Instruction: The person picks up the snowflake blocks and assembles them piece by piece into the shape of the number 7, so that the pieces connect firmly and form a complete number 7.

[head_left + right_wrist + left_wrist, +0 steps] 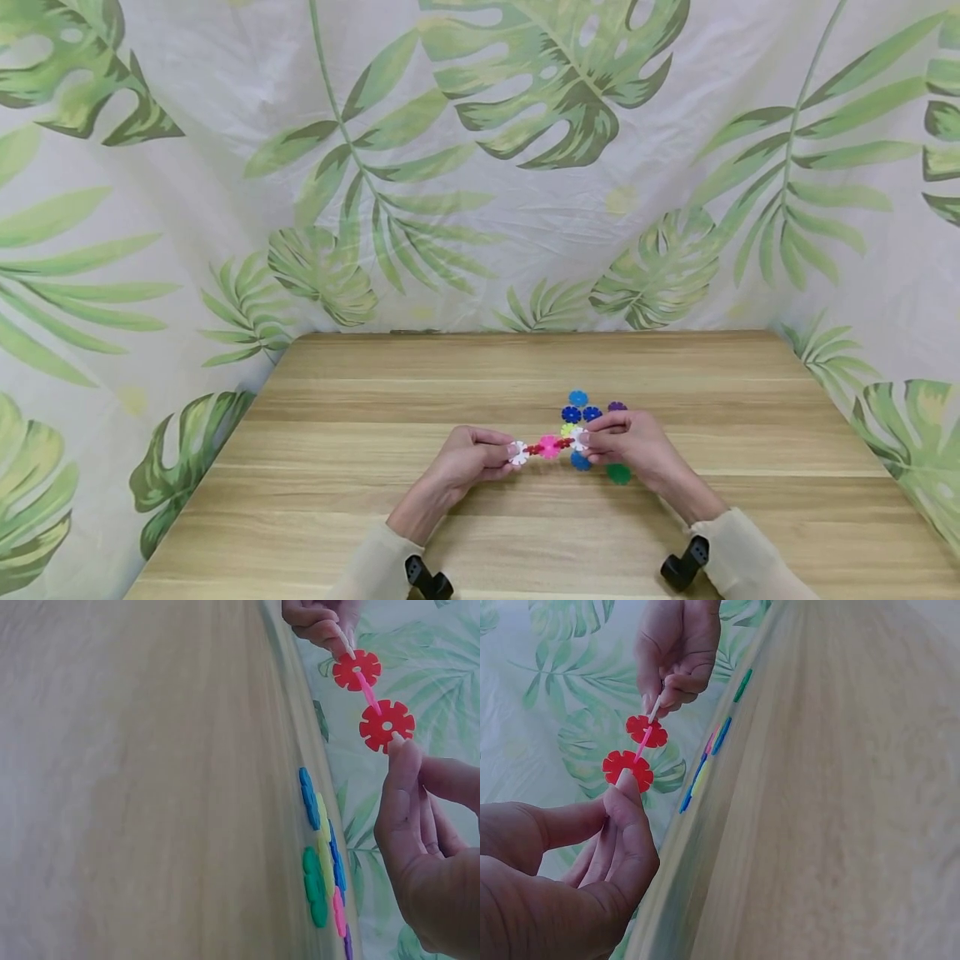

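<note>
A short chain of notched plastic snowflake discs is stretched between my two hands above the table. Its middle is a pink disc (550, 447), with a red disc (628, 771) and another red disc (387, 726) slotted on either side. At the left end, my left hand (468, 458) pinches a white disc (518, 453) between thumb and fingers. My right hand (641, 446) pinches the white disc (578, 439) at the other end. Fingertips hide part of both white discs. In the wrist views neighbouring discs sit crosswise to each other.
Loose discs lie on the wooden table (337, 517) behind and below the chain: light blue (577, 398), dark blue (572, 414), purple (617, 407), yellow (567, 430), blue (580, 461) and green (618, 474). A leaf-patterned cloth (540, 208) hangs behind the table.
</note>
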### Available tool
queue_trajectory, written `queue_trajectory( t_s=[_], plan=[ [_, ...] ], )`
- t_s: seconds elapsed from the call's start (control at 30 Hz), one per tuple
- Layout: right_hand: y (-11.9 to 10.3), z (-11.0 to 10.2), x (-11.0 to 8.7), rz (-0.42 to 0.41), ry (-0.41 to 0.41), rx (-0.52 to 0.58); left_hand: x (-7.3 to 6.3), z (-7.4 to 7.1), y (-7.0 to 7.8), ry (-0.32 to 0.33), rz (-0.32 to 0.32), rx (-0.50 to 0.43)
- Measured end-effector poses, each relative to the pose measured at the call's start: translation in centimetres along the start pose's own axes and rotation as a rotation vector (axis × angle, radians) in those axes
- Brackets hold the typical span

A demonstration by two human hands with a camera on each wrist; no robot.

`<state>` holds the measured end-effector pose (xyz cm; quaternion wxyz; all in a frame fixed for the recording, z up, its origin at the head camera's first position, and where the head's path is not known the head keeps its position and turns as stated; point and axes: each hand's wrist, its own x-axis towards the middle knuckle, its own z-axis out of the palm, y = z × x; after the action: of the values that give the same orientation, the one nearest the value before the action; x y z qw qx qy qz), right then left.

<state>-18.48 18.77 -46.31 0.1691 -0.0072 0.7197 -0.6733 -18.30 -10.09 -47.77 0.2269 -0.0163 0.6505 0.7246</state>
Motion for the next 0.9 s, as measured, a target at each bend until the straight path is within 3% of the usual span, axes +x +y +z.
queue_trajectory(
  t_s=[0.17,0.33,0.57,0.77,0.9],
  plan=[
    [0.2,0.1,0.3,-0.007,-0.025,0.018,0.0,-0.3,-0.1,-0.011,-0.006,0.0],
    [0.1,-0.2,0.6,0.004,-0.042,0.027,-0.1,-0.4,0.0,-0.061,-0.037,-0.001],
    [-0.3,-0.4,1.0,0.021,-0.051,0.037,-0.3,-0.3,0.1,-0.142,-0.086,0.108],
    [-0.7,0.1,1.8,-0.016,-0.071,0.016,-0.4,0.0,0.3,-0.27,-0.11,0.213],
    [-0.9,0.5,2.0,-0.037,-0.085,-0.041,-0.5,0.2,0.1,-0.306,-0.104,0.224]
  ],
)
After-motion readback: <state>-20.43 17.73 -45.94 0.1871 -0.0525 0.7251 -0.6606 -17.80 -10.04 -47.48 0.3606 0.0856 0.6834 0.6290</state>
